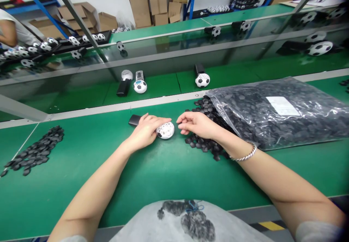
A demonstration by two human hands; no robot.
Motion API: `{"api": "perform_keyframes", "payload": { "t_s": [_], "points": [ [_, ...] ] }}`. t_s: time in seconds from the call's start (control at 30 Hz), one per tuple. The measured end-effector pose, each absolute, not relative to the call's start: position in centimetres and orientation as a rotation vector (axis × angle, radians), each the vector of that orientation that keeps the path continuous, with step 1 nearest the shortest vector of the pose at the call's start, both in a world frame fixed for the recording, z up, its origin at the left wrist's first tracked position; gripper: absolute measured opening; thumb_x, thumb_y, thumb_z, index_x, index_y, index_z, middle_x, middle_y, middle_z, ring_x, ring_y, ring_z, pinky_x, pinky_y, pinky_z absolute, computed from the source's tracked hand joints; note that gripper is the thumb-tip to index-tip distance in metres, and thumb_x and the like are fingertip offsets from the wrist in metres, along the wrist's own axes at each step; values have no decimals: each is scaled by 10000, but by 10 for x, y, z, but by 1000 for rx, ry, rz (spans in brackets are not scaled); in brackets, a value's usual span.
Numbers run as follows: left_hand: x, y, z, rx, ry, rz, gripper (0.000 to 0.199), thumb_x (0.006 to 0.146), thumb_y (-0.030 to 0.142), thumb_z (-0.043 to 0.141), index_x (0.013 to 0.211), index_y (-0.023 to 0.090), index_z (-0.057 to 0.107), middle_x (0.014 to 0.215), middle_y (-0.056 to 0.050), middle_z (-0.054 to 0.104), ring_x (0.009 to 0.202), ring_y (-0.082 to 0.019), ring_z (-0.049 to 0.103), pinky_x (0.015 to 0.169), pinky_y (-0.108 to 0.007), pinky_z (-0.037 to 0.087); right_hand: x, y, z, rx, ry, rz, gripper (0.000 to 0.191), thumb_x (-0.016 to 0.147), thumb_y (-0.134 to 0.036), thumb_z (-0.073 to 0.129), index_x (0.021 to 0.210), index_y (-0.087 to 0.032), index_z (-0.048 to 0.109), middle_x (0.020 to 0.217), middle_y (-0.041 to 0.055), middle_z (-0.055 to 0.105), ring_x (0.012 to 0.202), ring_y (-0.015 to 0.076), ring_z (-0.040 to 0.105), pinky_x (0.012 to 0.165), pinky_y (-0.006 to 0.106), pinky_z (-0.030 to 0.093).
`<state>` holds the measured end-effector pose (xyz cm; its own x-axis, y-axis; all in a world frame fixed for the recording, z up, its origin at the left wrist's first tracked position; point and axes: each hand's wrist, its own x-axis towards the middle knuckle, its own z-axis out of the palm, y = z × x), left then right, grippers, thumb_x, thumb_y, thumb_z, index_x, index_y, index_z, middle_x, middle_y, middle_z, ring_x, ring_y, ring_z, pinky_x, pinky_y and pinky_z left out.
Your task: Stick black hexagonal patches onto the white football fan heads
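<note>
My left hand point(147, 129) rests over a white soccer-ball-shaped head point(165, 130) and its black handle point(134, 120), gripping it against the green bench. White openwork covers the top of the ball; a black patch shows on its side. Just to the right, my right hand point(197, 124) has thumb and fingers drawn together in a pinch, apart from the ball. Whatever may be between those fingertips is too small to name. Beneath and around the right wrist spreads a pile of small black patch pieces point(205, 145).
A clear plastic bag point(283, 113) full of black pieces lies at the right. More loose black pieces point(38, 149) lie at the left. Beyond the bench's pale rail point(163, 99), similar ball items point(202, 80) sit on a green belt. A person point(16, 29) works at the far left.
</note>
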<state>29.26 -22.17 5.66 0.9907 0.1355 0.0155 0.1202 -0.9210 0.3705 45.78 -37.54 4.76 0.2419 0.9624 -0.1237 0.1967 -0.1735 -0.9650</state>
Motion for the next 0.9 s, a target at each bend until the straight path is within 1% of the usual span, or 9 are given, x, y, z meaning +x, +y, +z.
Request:
{"api": "perform_keyframes", "payload": {
  "t_s": [0.07,0.17,0.27,0.37,0.43,0.53,0.6,0.67,0.9],
  "points": [
    [292,-220,54,2756,192,68,647,691,7,370,1255,315,447,1254,20,537,1144,-205,438,1054,-508,178,456,-374,46,-1533,-1156,1026,136,760,-208,566,887,-160,565,718,12,617,656,128,613,624,260,499],
    [292,-221,48,2761,280,105,632,711,24,371,1271,313,428,1266,31,532,1220,-232,366,1058,-544,133,451,-374,49,-1627,-1422,663,68,776,-204,574,814,-172,618,783,32,616,751,143,587,728,296,477],
    [291,-224,43,2753,369,144,634,711,32,380,1284,301,410,1255,22,543,1240,-247,344,1057,-562,111,446,-375,52,-1687,-1608,420,66,796,-198,570,807,-172,630,807,42,609,776,151,562,740,290,452],
    [291,-225,43,2745,377,144,644,693,40,410,1282,302,409,1249,13,546,1230,-250,360,1059,-557,108,442,-377,52,-1722,-1650,445,108,817,-171,540,878,-179,628,832,43,627,773,149,572,720,273,445],
    [291,-225,45,2733,355,107,645,686,101,485,1295,296,392,1263,0,532,1249,-275,334,1060,-564,86,441,-378,50,-1725,-1637,479,107,818,-171,540,869,-189,633,836,34,636,772,147,581,721,267,442],
    [291,-226,49,2691,339,64,715,655,342,644,1312,264,373,1282,-35,513,1264,-321,299,1056,-582,49,439,-377,46,-1682,-1597,488,72,796,-185,579,821,-193,646,829,27,613,776,144,572,733,270,439],
    [292,-228,50,2669,368,87,765,624,504,663,1294,246,402,1267,-49,526,1256,-329,308,1054,-586,32,438,-375,43,-1636,-1573,469,46,776,-185,605,787,-193,649,831,27,576,804,146,555,764,284,437],
    [293,-230,50,2659,407,122,747,626,577,638,1262,239,442,1244,-51,546,1245,-324,325,1055,-585,33,437,-372,41,-1597,-1551,466,25,763,-183,619,760,-192,642,826,23,548,816,145,542,791,299,433],
    [296,-233,47,2662,483,182,644,631,508,652,1199,245,499,1198,-29,575,1204,-304,381,1063,-571,67,437,-363,35,-1576,-1467,524,71,694,-162,680,690,-174,611,941,34,521,937,157,525,902,345,389]
  ]
}}
